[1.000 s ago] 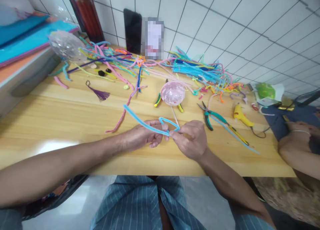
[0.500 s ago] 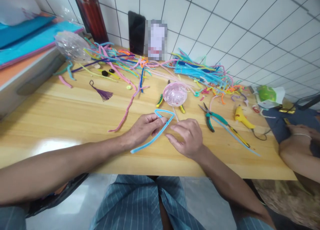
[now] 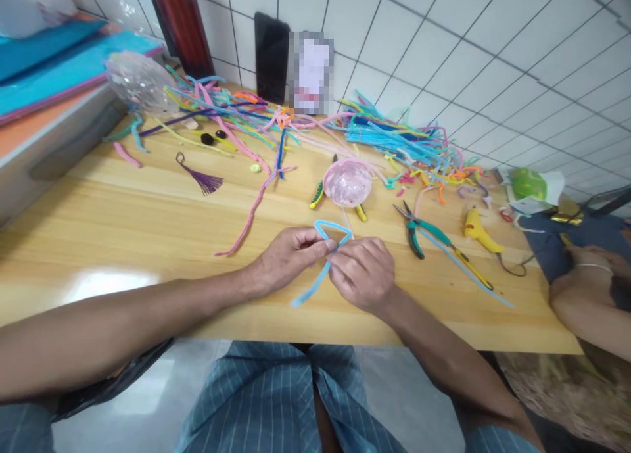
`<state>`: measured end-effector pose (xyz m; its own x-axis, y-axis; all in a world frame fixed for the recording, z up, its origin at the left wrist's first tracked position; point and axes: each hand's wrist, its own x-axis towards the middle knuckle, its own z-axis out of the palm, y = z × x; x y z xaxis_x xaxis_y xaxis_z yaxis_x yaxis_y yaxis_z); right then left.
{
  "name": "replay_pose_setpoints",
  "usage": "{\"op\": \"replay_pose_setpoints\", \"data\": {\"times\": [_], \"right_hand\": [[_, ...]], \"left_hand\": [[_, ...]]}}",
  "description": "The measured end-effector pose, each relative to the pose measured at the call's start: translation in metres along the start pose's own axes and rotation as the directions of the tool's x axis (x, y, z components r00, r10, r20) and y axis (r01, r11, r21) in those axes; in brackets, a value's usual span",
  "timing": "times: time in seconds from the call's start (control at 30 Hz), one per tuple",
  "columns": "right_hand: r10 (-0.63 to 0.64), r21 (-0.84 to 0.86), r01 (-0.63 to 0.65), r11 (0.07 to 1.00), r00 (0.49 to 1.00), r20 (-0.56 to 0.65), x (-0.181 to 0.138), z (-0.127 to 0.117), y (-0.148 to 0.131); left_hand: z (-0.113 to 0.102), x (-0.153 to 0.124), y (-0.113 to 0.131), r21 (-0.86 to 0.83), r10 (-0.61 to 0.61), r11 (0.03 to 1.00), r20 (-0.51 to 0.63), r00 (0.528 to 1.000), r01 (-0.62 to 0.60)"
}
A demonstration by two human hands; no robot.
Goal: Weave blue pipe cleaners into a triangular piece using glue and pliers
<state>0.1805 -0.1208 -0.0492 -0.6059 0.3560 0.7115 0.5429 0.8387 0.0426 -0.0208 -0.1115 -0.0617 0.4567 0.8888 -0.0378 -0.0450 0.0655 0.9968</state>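
A light blue pipe cleaner (image 3: pixel 312 290) is bent into a triangular loop at its upper end, with a straight tail slanting down to the left. My left hand (image 3: pixel 296 256) pinches it between thumb and fingers at the loop's left side. Closed on the same pipe cleaner, my right hand (image 3: pixel 363 273) grips just below the loop, its fingertips close to my left thumb. Just beyond the hands sits a clear pinkish plastic dome (image 3: pixel 348 183), partly covering yellow-and-green handled pliers (image 3: pixel 316 195).
Teal-handled pliers (image 3: pixel 414 239), a yellow cutter (image 3: pixel 473 271) and a yellow glue gun (image 3: pixel 480 233) lie to the right. Pipe cleaners (image 3: pixel 389 137) are heaped along the wall. A purple tassel (image 3: pixel 207 180) lies left. Another person's arm (image 3: pixel 589 295) rests at the right edge.
My right hand has moved left and closed on the blue pipe cleaner; before, its fingers were apart beside it. The tail has swung right and downward. My left hand has shifted slightly right.
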Motion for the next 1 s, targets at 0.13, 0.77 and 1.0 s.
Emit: {"op": "replay_pose_setpoints", "data": {"times": [0.13,0.77,1.0], "right_hand": [[0.065,0.053,-0.066,0.996,0.998,0.008,-0.004,-0.001,0.001],[0.477,0.241,-0.468,0.850,0.879,0.022,-0.004,-0.002,0.003],[0.641,0.439,-0.644,0.627,0.746,0.179,-0.004,0.001,0.010]], "left_hand": [[0.000,0.001,0.004,0.036,-0.074,0.997,0.040,0.996,0.073],[0.000,-0.001,0.005,0.087,-0.195,0.978,0.053,0.979,0.190],[-0.004,0.000,0.005,0.044,-0.213,0.977,0.096,0.972,0.210]]}}
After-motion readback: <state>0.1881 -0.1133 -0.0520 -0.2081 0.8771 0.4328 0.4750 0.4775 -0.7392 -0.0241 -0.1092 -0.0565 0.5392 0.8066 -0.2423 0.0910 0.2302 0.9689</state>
